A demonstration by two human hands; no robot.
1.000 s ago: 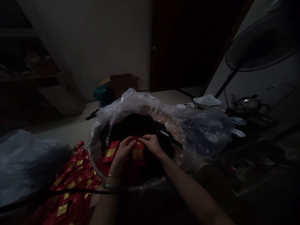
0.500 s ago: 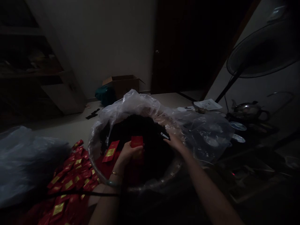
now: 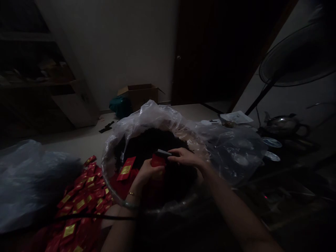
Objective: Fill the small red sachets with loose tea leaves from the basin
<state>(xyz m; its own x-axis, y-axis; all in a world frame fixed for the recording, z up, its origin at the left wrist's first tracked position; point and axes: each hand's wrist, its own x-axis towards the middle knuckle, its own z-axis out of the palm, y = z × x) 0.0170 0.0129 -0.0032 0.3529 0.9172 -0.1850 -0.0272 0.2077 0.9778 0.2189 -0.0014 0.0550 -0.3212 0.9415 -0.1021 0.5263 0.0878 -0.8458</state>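
Note:
My left hand is closed round a small red packet, upright over a round basket lined with clear plastic. My right hand grips a small pale-edged scoop at the packet's top edge; the scoop's contents are too dark to make out. Dark, loose material like tea leaves fills much of the basket. To the left of my left hand, another red packet with a gold label lies on more red packets inside the basket.
Many red packets are heaped left of the basket beside a large plastic bag. Behind stand an open cardboard box and a teal bag. On the right are clear plastic sheeting, a kettle and a standing fan.
My right hand has moved left with the scoop, from the dark leaves at the basket's right side to the packet's top. My left hand still holds the packet. The view has shifted slightly.

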